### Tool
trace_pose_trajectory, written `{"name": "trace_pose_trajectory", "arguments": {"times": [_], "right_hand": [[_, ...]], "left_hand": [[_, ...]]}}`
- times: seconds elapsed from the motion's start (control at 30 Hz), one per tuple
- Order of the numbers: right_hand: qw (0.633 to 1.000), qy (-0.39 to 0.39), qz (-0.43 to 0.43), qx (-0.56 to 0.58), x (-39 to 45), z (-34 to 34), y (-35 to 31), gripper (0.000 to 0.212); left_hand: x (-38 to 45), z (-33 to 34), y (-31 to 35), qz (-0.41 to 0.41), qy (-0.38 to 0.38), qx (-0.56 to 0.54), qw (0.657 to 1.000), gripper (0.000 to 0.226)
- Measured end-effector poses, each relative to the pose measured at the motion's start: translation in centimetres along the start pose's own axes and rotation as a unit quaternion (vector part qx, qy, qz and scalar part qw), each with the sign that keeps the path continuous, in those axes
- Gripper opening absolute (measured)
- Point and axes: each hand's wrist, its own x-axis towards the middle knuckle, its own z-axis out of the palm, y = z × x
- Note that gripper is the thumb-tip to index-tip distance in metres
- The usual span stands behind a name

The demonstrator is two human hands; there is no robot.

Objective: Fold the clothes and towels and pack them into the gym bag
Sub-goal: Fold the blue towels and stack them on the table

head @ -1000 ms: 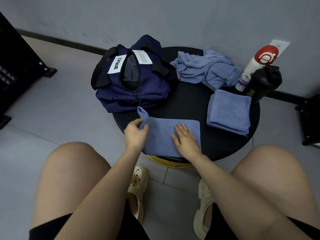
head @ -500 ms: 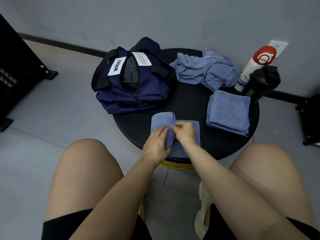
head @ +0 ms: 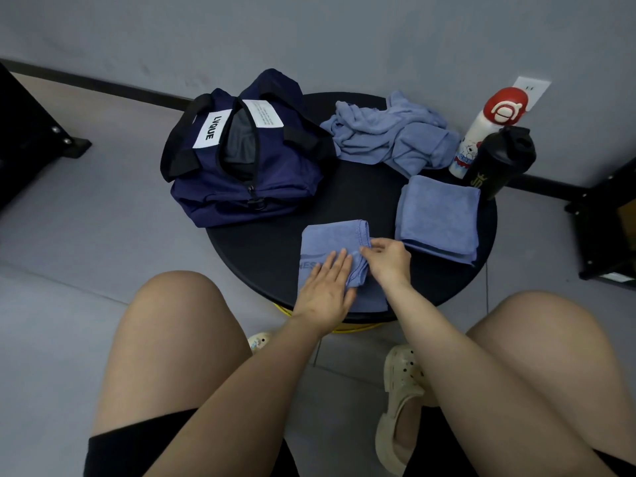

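A small blue towel (head: pixel 330 241) lies folded at the near edge of the round black table (head: pixel 275 256). My left hand (head: pixel 325 290) lies flat on its left half with straight fingers. My right hand (head: pixel 387 261) touches the towel's folded right edge, fingers loosely bent. A navy gym bag (head: pixel 247 166) with its zip open sits at the table's left. A folded blue towel (head: pixel 435 218) lies to the right, and a crumpled blue garment (head: pixel 389 136) lies at the back.
A white bottle with a red cap (head: pixel 481 132) and a black shaker bottle (head: pixel 499 163) stand at the table's right rim. Dark frames stand on the floor at far left (head: pixel 31 132) and far right (head: pixel 605 222). My knees flank the table.
The towel's left part was folded over to the right, making it narrower. My left hand went from gripping the edge to pressing flat; my right hand shifted to the folded edge.
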Motion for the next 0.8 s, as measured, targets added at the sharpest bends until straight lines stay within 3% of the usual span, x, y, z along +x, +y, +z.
{"name": "trace_pose_trajectory", "arguments": {"times": [0.3, 0.67, 0.8], "right_hand": [[0.999, 0.013, 0.024, -0.043, 0.5, -2.0, 2.1, 0.027], [1.0, -0.012, -0.009, -0.009, 0.0, -1.7, 2.5, 0.037], [0.996, 0.007, -0.065, -0.064, 0.3, -1.9, 2.4, 0.045]], "left_hand": [[1.2, 2.3, 2.3, 0.023, -0.035, 0.032, 0.999, 0.058], [2.1, 2.7, 3.6, 0.004, -0.067, -0.055, 0.996, 0.065], [1.8, 1.3, 2.7, 0.055, 0.019, -0.076, 0.995, 0.056]]}}
